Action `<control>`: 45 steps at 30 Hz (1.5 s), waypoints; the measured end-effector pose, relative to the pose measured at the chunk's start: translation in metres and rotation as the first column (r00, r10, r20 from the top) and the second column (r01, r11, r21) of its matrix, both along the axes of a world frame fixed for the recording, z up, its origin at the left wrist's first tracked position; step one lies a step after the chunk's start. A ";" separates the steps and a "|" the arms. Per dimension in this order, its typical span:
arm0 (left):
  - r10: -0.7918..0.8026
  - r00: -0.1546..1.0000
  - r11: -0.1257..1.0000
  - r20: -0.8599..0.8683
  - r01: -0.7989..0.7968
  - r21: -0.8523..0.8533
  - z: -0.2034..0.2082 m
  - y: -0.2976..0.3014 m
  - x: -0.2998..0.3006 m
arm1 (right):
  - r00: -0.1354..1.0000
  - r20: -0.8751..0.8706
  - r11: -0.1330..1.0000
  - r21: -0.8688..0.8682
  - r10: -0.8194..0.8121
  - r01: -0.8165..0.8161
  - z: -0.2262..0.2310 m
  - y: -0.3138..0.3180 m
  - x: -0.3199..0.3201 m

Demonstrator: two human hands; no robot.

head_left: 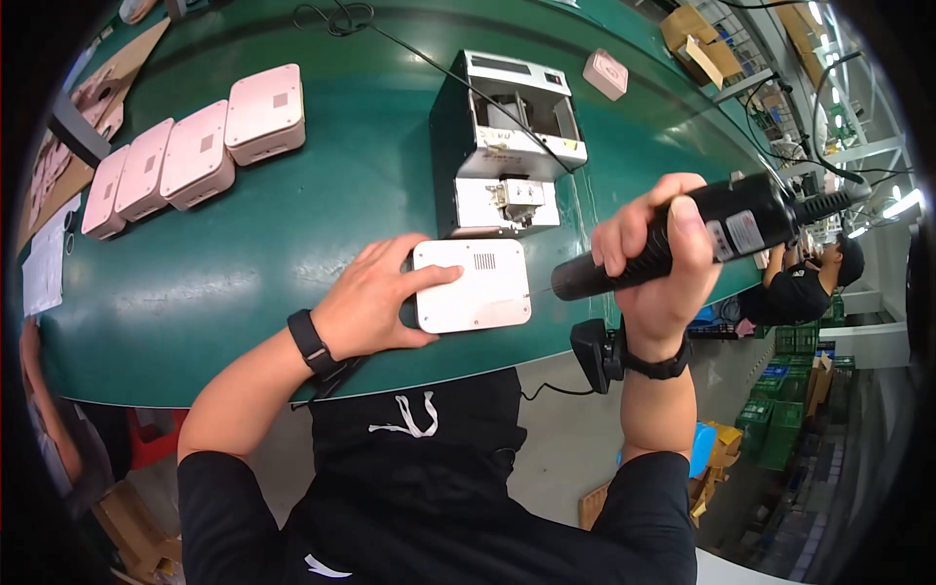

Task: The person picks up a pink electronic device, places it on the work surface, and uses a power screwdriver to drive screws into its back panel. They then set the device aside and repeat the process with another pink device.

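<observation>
A white plastic box (478, 292) with rounded corners, a vent grille and small screw holes lies near the bench's front edge. My left hand (380, 292) grips its left side, thumb and fingers closed around the edge. In my right hand (663, 239) is a black electric screwdriver (731, 222), fingers wrapped round its body. Its thin bit points left and meets the box's right edge; whether it sits in a screw cannot be told. Just behind the box stands a black and silver screw feeder (507, 146).
Several similar pale boxes (263, 112) stand in a row at the left on the green bench (361, 127). A small pale box (606, 74) lies behind the feeder. A cable (429, 60) crosses above it. Co-workers sit at the far right (809, 278) and left edge.
</observation>
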State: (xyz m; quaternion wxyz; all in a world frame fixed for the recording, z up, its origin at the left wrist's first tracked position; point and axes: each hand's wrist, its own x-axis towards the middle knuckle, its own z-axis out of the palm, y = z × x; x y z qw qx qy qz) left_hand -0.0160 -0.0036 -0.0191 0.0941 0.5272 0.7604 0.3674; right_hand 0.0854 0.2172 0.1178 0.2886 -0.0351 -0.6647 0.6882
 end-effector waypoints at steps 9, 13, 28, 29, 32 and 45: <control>0.014 1.000 1.000 -0.006 -0.014 0.001 -0.006 0.002 0.008 | 0.998 0.019 0.995 0.084 0.056 -0.058 -0.023 -0.002 0.020; 0.012 0.999 1.000 -0.030 -0.012 0.003 -0.008 0.002 0.008 | 0.998 0.011 0.997 0.052 0.063 -0.064 -0.029 -0.001 0.022; 0.026 0.999 0.999 -0.023 -0.025 0.024 -0.005 -0.004 0.005 | 0.994 -0.110 0.992 0.122 0.021 -0.008 -0.001 -0.002 -0.017; 0.027 0.999 0.999 -0.021 -0.027 0.030 -0.005 -0.004 0.006 | 0.988 -0.155 0.992 0.122 -0.004 0.023 0.002 -0.001 -0.026; 0.012 1.000 1.000 -0.019 -0.011 0.029 -0.006 -0.004 0.008 | 0.979 -0.199 0.989 0.126 -0.048 0.074 -0.001 0.003 -0.044; 0.026 0.999 0.999 -0.025 -0.025 0.044 -0.012 -0.004 0.002 | 0.980 -0.027 0.981 0.017 0.196 -0.195 -0.003 -0.037 0.008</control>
